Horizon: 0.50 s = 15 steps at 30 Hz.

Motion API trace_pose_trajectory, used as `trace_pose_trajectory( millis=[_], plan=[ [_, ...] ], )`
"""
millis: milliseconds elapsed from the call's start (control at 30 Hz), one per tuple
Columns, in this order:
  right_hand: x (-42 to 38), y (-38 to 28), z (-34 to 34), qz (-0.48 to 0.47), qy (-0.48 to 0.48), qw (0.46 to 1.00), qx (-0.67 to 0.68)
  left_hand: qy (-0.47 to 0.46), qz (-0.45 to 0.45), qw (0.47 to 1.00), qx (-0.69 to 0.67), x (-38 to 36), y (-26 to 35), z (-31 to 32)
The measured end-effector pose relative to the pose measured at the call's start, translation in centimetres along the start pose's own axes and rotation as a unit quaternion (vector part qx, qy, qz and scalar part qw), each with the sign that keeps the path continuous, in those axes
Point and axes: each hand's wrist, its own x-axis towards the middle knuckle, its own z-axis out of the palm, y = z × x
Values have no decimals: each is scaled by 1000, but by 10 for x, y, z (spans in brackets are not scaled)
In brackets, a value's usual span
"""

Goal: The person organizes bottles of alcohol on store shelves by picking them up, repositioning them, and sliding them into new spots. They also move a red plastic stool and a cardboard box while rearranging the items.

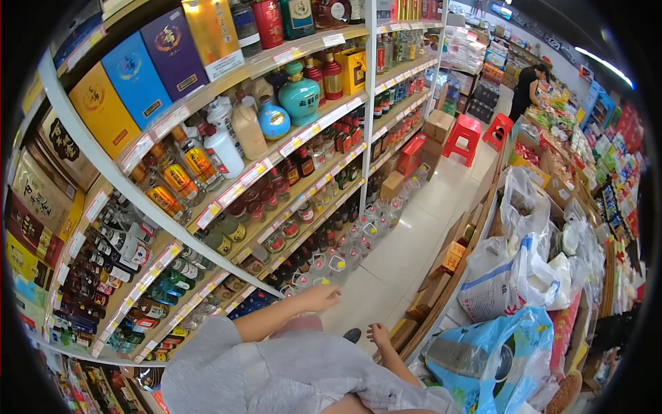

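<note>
My left hand (323, 297) hangs in front of my grey shirt (296, 369), its fingers curled together and no object visible in it. Beyond it, clear plastic jugs (336, 263) with handles stand on the floor along the lowest shelf. To its right and lower, my right hand (378, 334) is held above the aisle, fingers loosely bent and a little apart, holding nothing. Brown cartons (407, 327) run along the foot of the right-hand display, close to that hand. Neither hand touches any goods.
Bottle shelves (276, 148) line the left side, with boxed liquor above. Red stools (463, 140) stand down the tiled aisle (393, 269). On the right are white plastic bags (510, 276) and a blue bag (476, 359). A person in black (527, 93) stands farther back.
</note>
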Motion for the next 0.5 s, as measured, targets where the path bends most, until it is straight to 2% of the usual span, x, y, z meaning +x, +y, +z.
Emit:
trace_pose_trajectory(
  millis=[100, 200, 300, 333, 400, 500],
  plan=[
    [13, 13, -24, 29, 2, 999, 29, 33, -63, 997, -2, 24, -51, 17],
    [25, 19, -39, 47, 2, 998, 49, -1, -135, 986, 94, 18, -112, 36],
    [35, 21, -52, 56, 3, 995, 77, -49, -99, 987, 114, 17, -93, 38],
    [39, 21, -56, 59, 3, 995, 86, -49, -95, 991, 83, 25, -91, 41],
    [48, 16, -65, 69, 9, 993, 93, -49, -81, 995, 18, 54, -82, 48],
    [65, -7, -88, 71, 18, 994, 82, -37, -85, 996, 18, 112, -72, 51]
  ],
)
